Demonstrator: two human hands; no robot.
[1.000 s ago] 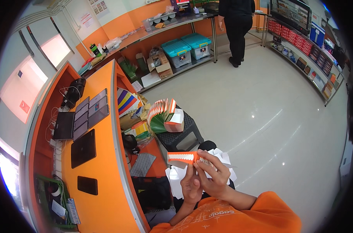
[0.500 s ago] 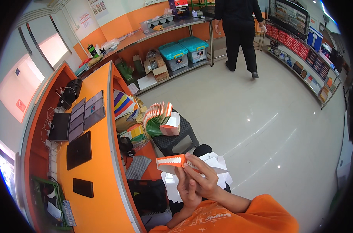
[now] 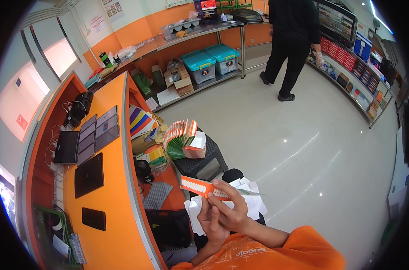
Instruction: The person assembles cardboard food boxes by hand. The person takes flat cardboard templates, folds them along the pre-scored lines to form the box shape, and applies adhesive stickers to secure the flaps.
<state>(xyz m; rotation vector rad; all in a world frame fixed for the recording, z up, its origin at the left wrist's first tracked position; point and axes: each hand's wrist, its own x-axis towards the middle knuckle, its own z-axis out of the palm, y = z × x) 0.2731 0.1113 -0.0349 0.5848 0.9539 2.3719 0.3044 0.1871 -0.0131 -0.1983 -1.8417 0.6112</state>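
Above my lap I hold an orange folding carton [image 3: 194, 185] with a white scalloped pattern along its side. My left hand [image 3: 212, 225] grips it from below, fingertips against its lower edge. My right hand [image 3: 232, 209] closes around its right part, with fingers over the top and side. A pale flap sticks out beyond the right hand. White unfolded carton sheets [image 3: 254, 204] lie on my lap under both hands. On a dark grey stool [image 3: 213, 163] ahead stands a fanned row of similar orange, white and green cartons [image 3: 182, 141].
At left runs an orange counter [image 3: 114, 180] with tablets [image 3: 89, 174] and a phone-like device [image 3: 93, 218]. Turquoise-lidded bins [image 3: 200, 67] sit under the far steel table. A person in black [image 3: 292, 45] walks near a display shelf [image 3: 348, 81] at the right.
The carton has tilted in my hands, showing more of its patterned side, and my right fingers have shifted on it. The person in black has moved right.
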